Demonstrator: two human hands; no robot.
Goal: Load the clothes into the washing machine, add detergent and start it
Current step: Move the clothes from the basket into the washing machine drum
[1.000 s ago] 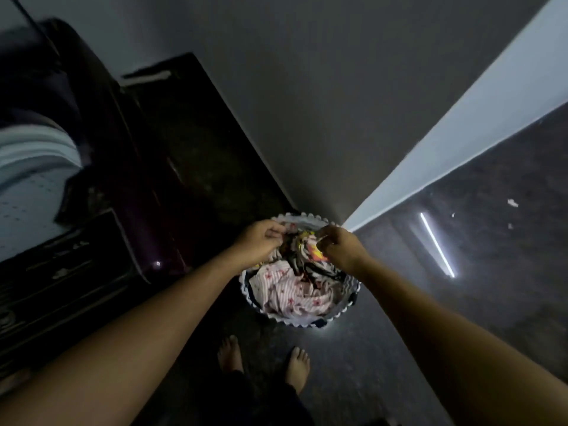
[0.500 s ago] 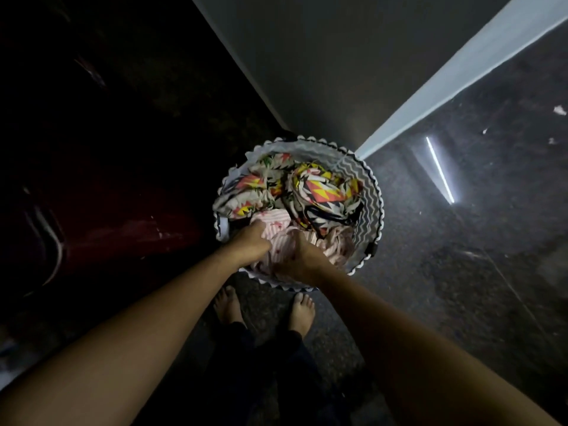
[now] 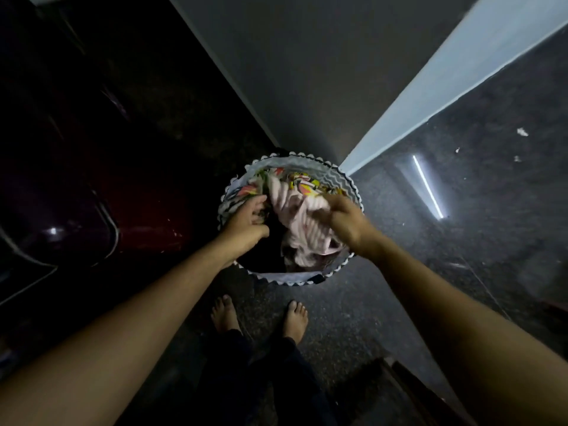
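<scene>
Indoors, the right hand (image 3: 344, 222) clutches a pink garment (image 3: 302, 226) in the basket (image 3: 289, 279) on the floor (image 3: 384, 318); the left hand (image 3: 246, 224) burrows beside it, fingers' hold unclear in gloom. Tangled patterned clothes (image 3: 304, 181) may spill out.

The basket (image 3: 349, 183) has a grey-and-white zigzag lining and a white scalloped rim. At its right edge a pale pink garment (image 3: 302, 222) is finely striped; along the far edge lies a printed cloth (image 3: 304, 180) (yellow, pink, black, white shapes); near-left, a black garment (image 3: 270, 252). The washing machine (image 3: 147, 210) is dark maroon.
</scene>
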